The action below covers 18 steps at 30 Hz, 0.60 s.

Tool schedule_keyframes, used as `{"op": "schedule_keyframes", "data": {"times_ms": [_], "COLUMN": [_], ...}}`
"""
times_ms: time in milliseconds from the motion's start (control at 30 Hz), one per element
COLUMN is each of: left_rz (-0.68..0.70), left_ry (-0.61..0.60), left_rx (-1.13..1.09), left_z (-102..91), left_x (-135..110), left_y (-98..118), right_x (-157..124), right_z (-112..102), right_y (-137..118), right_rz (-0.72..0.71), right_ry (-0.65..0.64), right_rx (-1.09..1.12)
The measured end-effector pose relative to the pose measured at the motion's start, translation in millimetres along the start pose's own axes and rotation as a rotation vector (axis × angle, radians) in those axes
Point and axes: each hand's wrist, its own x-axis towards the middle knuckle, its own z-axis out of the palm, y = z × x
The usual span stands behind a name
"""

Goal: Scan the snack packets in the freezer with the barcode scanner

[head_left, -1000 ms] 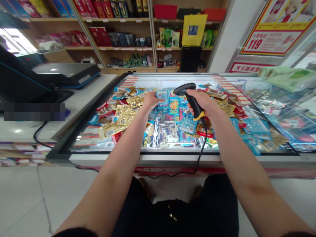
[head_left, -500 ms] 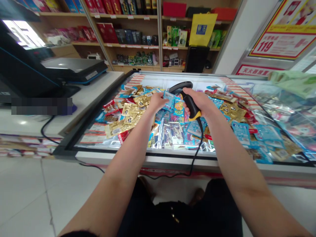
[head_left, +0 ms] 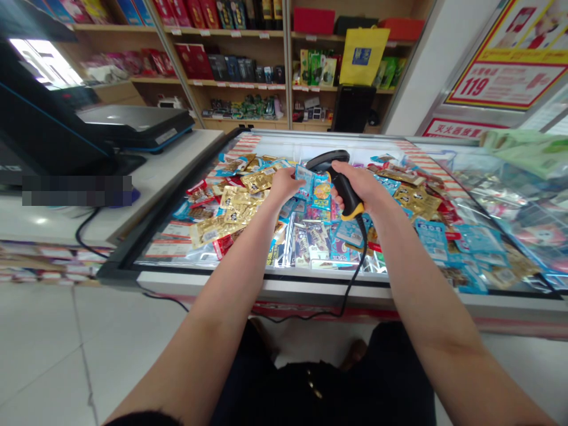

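My right hand (head_left: 361, 184) is wrapped round the handle of a black barcode scanner (head_left: 337, 174) with a yellow band, its head pointing left. A black cable (head_left: 355, 272) hangs from it over the front edge. My left hand (head_left: 284, 184) pinches a small blue snack packet (head_left: 305, 180) held up just in front of the scanner head. Both hands hover above a glass-topped chest freezer (head_left: 284, 283) strewn with gold, blue and red packets (head_left: 239, 198).
A white counter (head_left: 146, 177) on the left carries a black register screen (head_left: 39, 136) and a flat black machine (head_left: 133, 124). Shelves of boxed goods (head_left: 239, 65) line the back wall. A second freezer (head_left: 510, 201) adjoins on the right. White tiled floor (head_left: 66, 361) lies below.
The view shifted to the right and slightly up early on. My left hand turned the blue packet closer to the scanner head; both hands stay over the freezer lid.
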Motion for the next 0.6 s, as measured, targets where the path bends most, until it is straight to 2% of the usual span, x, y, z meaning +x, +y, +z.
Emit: {"op": "schedule_keyframes", "data": {"times_ms": [600], "left_rz": [0.019], "left_ry": [0.019], "left_rx": [-0.020], "left_z": [4.4], "left_x": [1.8], "left_y": [-3.3], "right_x": [-4.6], "right_z": [-3.5], "right_y": [1.0], "right_rz": [-0.016], "right_ry": [-0.017], "right_rx": [-0.002]}}
